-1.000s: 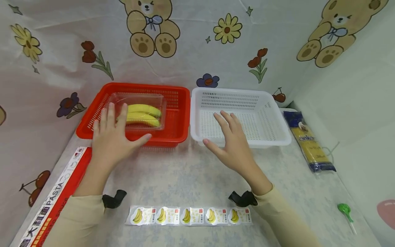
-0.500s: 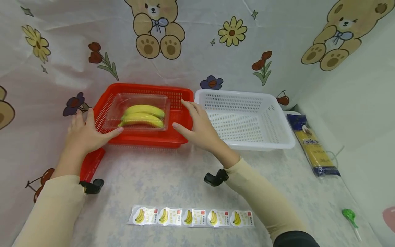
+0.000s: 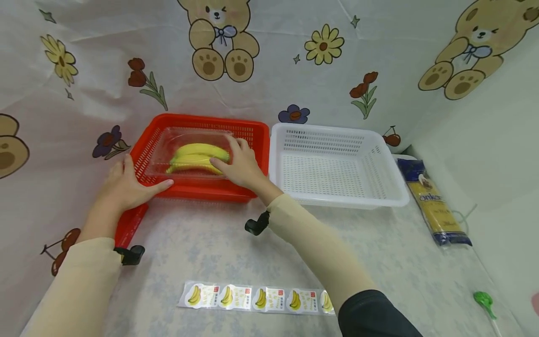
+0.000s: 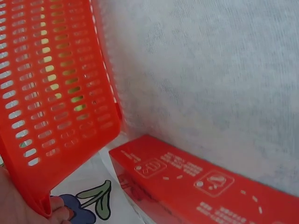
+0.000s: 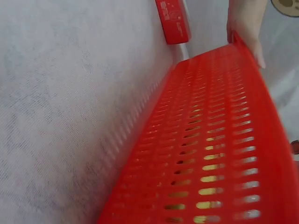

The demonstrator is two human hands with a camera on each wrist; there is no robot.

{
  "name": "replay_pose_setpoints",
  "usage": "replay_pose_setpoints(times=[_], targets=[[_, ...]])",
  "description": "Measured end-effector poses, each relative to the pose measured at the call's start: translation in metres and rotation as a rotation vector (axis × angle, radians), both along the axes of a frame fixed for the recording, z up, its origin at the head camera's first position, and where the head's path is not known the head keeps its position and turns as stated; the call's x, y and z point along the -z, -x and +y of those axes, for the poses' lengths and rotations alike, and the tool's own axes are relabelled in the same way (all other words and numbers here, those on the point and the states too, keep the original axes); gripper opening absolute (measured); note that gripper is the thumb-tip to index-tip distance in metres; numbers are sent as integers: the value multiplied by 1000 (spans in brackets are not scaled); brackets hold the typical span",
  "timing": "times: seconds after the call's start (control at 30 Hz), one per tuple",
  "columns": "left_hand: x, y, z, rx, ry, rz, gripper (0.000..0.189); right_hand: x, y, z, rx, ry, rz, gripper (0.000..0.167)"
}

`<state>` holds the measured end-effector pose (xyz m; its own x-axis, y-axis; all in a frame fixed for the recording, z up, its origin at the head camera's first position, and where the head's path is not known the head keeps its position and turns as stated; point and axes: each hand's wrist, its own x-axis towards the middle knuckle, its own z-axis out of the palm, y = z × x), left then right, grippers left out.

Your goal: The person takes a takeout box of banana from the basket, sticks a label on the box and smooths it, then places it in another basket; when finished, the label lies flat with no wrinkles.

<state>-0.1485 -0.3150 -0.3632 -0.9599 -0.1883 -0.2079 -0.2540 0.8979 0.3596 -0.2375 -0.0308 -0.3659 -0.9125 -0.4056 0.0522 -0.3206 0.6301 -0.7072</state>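
Observation:
A red plastic basket [image 3: 198,190] stands at the back left, holding a clear plastic box [image 3: 168,136] with yellow bananas [image 3: 195,152] inside. My left hand [image 3: 125,189] grips the basket's left end. In the left wrist view, the fingertips [image 4: 57,210] curl at its rim. My right hand [image 3: 243,166] reaches over the basket's right end, thumb and fingers spread across the right end of the box, overlapping it in the head view. The right wrist view shows the basket's slotted wall [image 5: 205,140] and the left hand [image 5: 245,23] beyond it, but not the right hand.
A white basket [image 3: 337,199] stands beside the red one. A red pasta box [image 4: 182,182] lies near the left hand, a yellow pasta bag [image 3: 433,201] and green lollipop [image 3: 484,299] at the right. In front lies a banana sticker strip [image 3: 248,298], partly covered by the right sleeve.
My left hand has moved left, off the clear box, to the basket's left end. My right hand has swung left from over the white basket to the right end of the box.

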Motion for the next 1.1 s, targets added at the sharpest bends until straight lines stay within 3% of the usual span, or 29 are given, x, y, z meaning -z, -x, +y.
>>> replay_pose_setpoints(times=[0.27,0.5,0.7,1.1], targets=[[1,-1,2,12,-17,-56,141,21,13,-15,69,-66,-89,83],[1,-2,2,-1,-62,-46,141,22,20,-17,91,-79,-174,83],[0,-1,2,19,-46,-45,139,22,24,-16,71,-29,-246,82],[-1,-2,1,16,-60,-41,141,23,27,-14,29,19,-262,79]])
